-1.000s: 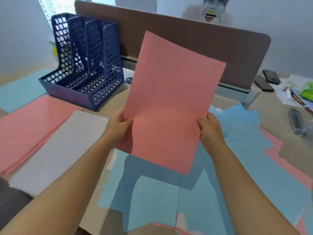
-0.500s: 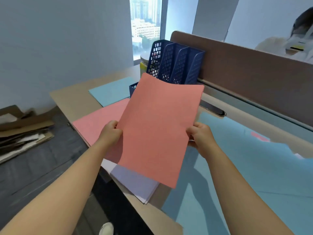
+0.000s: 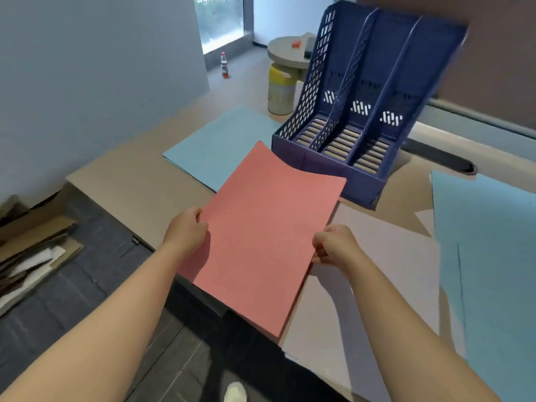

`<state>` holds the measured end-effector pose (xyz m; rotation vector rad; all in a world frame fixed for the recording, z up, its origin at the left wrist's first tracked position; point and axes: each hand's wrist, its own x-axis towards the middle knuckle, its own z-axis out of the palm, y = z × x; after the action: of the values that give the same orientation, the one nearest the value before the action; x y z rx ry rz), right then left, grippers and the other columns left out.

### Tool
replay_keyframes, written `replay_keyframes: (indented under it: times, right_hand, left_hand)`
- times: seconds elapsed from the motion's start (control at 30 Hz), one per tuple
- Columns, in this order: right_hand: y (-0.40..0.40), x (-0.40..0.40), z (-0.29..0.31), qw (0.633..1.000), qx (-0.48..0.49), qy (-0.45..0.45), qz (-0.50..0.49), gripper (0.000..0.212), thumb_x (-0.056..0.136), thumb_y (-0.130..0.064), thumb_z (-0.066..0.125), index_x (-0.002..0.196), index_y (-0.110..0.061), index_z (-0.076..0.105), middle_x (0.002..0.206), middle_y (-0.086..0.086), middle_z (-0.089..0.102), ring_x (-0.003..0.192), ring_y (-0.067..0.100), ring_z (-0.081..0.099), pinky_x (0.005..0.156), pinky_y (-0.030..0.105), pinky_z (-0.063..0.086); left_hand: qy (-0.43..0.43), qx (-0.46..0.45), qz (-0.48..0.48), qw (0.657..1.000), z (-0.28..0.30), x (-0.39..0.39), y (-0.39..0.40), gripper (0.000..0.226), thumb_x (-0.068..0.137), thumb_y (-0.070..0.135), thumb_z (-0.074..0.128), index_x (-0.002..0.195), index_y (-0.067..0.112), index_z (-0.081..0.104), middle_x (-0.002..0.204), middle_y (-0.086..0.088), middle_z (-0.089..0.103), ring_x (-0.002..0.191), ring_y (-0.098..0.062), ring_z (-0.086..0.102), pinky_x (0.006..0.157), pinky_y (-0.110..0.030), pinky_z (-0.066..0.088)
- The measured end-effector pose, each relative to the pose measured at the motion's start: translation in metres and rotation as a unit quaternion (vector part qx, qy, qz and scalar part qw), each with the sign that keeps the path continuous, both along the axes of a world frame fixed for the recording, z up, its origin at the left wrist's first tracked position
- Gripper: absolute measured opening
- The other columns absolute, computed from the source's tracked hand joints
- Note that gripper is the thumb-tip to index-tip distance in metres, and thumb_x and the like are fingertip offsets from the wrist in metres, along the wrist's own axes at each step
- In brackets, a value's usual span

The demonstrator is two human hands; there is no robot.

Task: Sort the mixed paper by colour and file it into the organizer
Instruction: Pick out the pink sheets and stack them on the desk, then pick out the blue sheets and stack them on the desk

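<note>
My left hand [image 3: 187, 232] and right hand [image 3: 333, 246] pinch a pink sheet [image 3: 266, 227]; the blue organizer [image 3: 362, 111] is empty; piles wait, so filing isn't started.

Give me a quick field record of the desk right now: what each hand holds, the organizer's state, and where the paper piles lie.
left hand: grips the left edge of the pink sheet
right hand: pinches the sheet's right edge
pink sheet: held over the desk's near edge, far end bowed
organizer: blue, three slots, all empty
blue pile: flat, left of the organizer
white pile: flat, beside the pink sheet, under the right hand
mixed blue sheets: far right
filing: not yet begun
</note>
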<state>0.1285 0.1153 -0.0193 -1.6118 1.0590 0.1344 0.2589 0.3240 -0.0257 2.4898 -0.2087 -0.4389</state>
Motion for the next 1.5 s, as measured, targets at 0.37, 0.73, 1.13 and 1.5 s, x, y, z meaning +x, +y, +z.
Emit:
replay_keyframes:
  times: [0.37, 0.73, 1.13, 1.5]
  right_hand:
    - [0.012, 0.032, -0.028, 0.992, -0.038, 0.093, -0.074, 0.029, 0.076, 0.013, 0.050, 0.056, -0.005, 0.041, 0.061, 0.010, 0.044, 0.050, 0.026, 0.049, 0.072, 0.043, 0.055]
    - [-0.001, 0.014, -0.003, 0.943, -0.299, 0.131, 0.068, 0.016, 0.093, -0.014, 0.045, 0.099, -0.005, 0.057, 0.100, 0.013, 0.060, 0.087, 0.025, 0.053, 0.071, 0.027, 0.039]
    - [-0.086, -0.155, 0.049, 0.914, -0.376, 0.152, -0.024, 0.034, 0.093, -0.022, 0.047, 0.124, -0.010, 0.055, 0.130, 0.011, 0.051, 0.117, 0.029, 0.050, 0.091, 0.032, 0.041]
    - [-0.196, -0.359, 0.039, 0.922, -0.328, 0.194, -0.069, 0.037, 0.093, -0.024, 0.047, 0.127, -0.009, 0.051, 0.133, 0.011, 0.046, 0.122, 0.028, 0.045, 0.098, 0.035, 0.038]
  left_hand:
    - [0.001, 0.018, -0.071, 0.997, -0.034, 0.040, -0.003, 0.039, 0.091, -0.001, 0.038, 0.129, 0.006, 0.045, 0.116, -0.015, 0.059, 0.096, -0.028, 0.051, 0.075, -0.028, 0.035]
    - [-0.102, 0.079, -0.220, 0.967, -0.002, 0.036, -0.037, 0.035, 0.092, 0.017, 0.051, 0.126, 0.009, 0.052, 0.129, -0.012, 0.052, 0.119, -0.029, 0.046, 0.096, -0.036, 0.038]
    - [-0.140, 0.065, -0.438, 0.885, 0.050, -0.088, -0.172, 0.033, 0.095, 0.022, 0.047, 0.127, 0.014, 0.052, 0.133, -0.004, 0.052, 0.124, -0.023, 0.045, 0.097, -0.029, 0.036]
    - [-0.108, 0.107, -0.448, 0.881, 0.024, -0.270, -0.292, 0.036, 0.094, 0.030, 0.048, 0.128, 0.016, 0.050, 0.135, -0.006, 0.048, 0.125, -0.024, 0.042, 0.102, -0.033, 0.036]
